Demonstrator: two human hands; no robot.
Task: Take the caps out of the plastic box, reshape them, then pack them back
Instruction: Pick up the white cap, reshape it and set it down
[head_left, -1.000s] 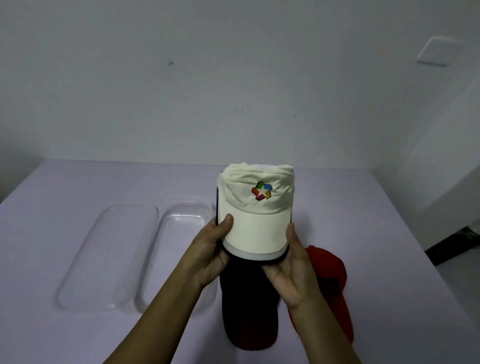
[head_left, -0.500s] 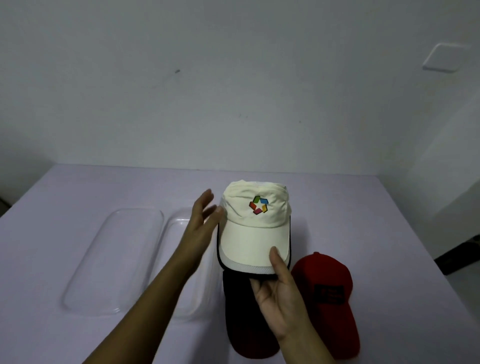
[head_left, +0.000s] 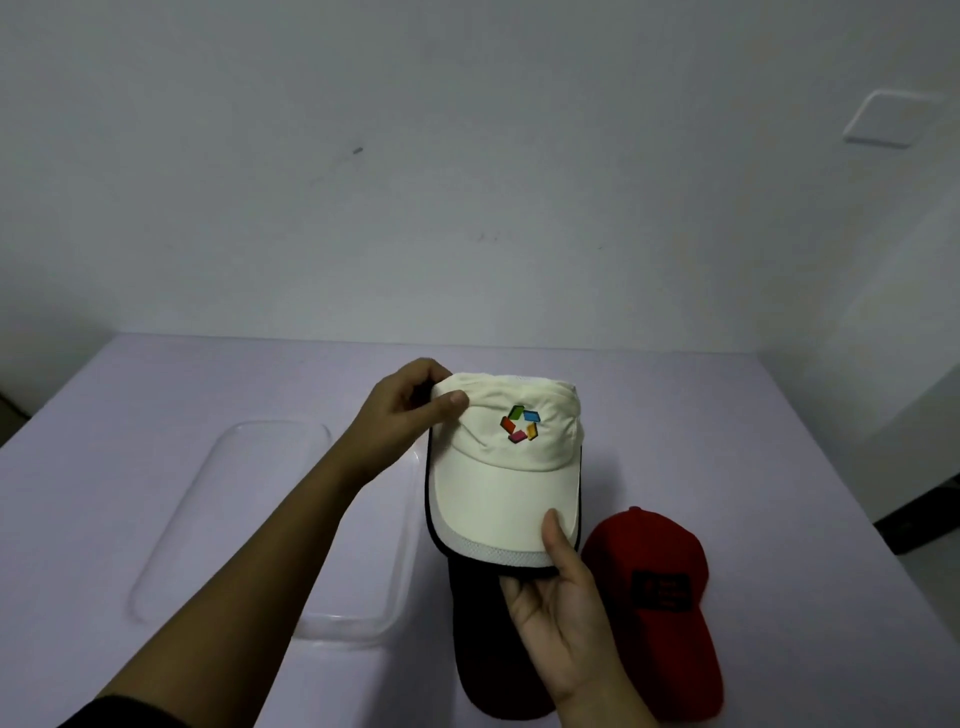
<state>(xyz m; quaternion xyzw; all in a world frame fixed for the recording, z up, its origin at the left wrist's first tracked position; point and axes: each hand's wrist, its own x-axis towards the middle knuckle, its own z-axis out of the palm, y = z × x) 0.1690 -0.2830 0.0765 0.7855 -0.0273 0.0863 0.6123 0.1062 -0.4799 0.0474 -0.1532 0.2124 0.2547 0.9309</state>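
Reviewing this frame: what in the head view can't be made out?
- Dark cap: its crown is hidden behind the cream cap and the right hand.
- Red cap: the dark patch's lettering is too small and dim to read.
- Left hand: its fingers are hidden behind the cream cap's crown.
- Plastic box: the left forearm crosses it, and clear walls blur where it meets the lid.

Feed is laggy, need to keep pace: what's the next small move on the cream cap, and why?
Probably push the crown out with the left hand. It pinches the cream cap at its rumpled crown edge while the right hand holds the brim; the plastic box sits empty alongside.
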